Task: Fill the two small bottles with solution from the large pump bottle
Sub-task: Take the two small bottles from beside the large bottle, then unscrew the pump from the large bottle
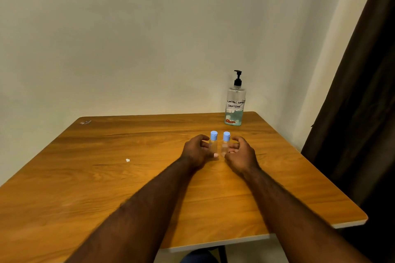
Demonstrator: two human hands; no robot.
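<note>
Knocking one over is the main risk: the left hand (pixel 196 152) curls beside the left small bottle (pixel 213 145), thumb at its foot, and a clumsy pinch on so narrow and light a thing could tip it into the right small bottle (pixel 225 146) standing just beside it. The right hand (pixel 241 153) cups that second bottle from the other side; whether either hand truly grips or only hovers against the plastic, I cannot tell. Both blue caps (pixel 214 135) are on, so nothing goes in until they come off, and a loose cap could roll across the table (pixel 106 177). The narrow necks will likely make the stream easy to miss, wetting the wood. Both small bottles stand upright near the table's middle, clear-walled and seemingly empty. Further back and to the right, near the wall, the large pump bottle (pixel 235 104) stands well apart from both hands: clear plastic, a black pump head (pixel 238 77), a handwritten label, bluish liquid only in its lower part.
</note>
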